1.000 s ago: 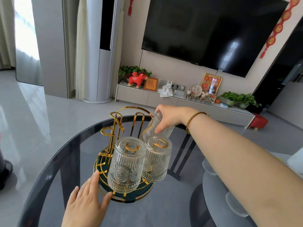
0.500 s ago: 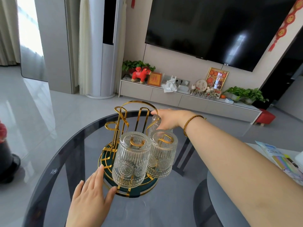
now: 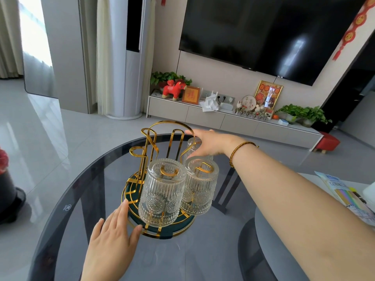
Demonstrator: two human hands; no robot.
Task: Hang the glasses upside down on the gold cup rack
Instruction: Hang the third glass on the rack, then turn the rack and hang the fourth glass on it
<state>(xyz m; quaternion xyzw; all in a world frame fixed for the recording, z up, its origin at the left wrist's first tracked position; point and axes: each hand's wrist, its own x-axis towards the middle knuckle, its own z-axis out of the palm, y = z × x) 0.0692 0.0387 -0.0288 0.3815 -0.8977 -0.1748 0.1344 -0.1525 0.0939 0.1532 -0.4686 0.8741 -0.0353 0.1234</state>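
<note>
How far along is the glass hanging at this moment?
Done: two glasses hang upside down on the gold cup rack. In hand: the right hand rests on a third glass at the back; the left hand steadies the base. Left: empty hooks remain; no spare glasses visible.

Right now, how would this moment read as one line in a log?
rack: three glasses hung, front two | right hand: open over third glass | left hand: flat at rack base, open
</note>
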